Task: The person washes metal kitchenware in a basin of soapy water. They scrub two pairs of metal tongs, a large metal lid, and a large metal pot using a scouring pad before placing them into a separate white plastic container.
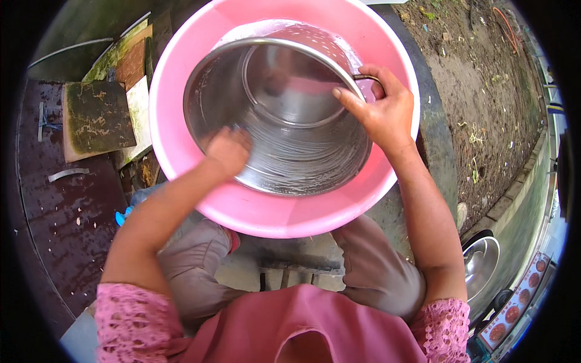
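Note:
A large steel pot (302, 154) lies tilted in a pink plastic basin (172, 97), its mouth facing me. Streaks of suds coat its inner wall, and soapy foam shows in the basin behind it. My right hand (387, 106) grips the pot by its wire handle (367, 77), thumb against the rim. Inside the mouth, at the lower left wall, my left hand (229, 150) is curled and somewhat blurred by motion. A small dark bit shows at its fingertips, but what it holds is mostly hidden.
At left lie a worn dark red panel (54, 212) with metal handles and a mossy board (97, 118). Bare soil (478, 97) stretches along the right. Metal bowls (482, 266) stand at lower right. My knees flank the basin's near side.

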Demonstrator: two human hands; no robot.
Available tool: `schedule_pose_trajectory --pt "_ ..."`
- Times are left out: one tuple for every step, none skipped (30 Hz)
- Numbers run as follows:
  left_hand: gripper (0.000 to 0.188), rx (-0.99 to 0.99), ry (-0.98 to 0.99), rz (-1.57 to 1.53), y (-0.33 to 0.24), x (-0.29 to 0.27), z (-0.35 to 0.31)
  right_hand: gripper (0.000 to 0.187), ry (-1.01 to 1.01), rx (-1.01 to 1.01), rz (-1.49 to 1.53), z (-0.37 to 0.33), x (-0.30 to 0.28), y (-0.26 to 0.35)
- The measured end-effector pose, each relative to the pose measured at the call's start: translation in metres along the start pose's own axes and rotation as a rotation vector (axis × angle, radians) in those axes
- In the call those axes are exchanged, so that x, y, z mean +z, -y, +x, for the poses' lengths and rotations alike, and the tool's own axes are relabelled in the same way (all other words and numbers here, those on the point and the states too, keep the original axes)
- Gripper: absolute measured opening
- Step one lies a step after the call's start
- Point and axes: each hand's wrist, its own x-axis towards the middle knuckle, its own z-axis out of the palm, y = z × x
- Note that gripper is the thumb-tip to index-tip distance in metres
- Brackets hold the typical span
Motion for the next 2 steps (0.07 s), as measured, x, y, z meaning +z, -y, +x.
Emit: schedule_pose_trajectory --pt "0.042 -0.009 -0.337 0.076 0.018 0.0232 -0.009 0.048 0.0 -0.021 -0.017 0.0032 0.0007 0.0038" --pt "0.042 -0.012 -0.335 0.081 0.0206 0.0217 -0.0099 0.048 -0.046 -0.024 0.019 0.0115 0.0045 0.0011"
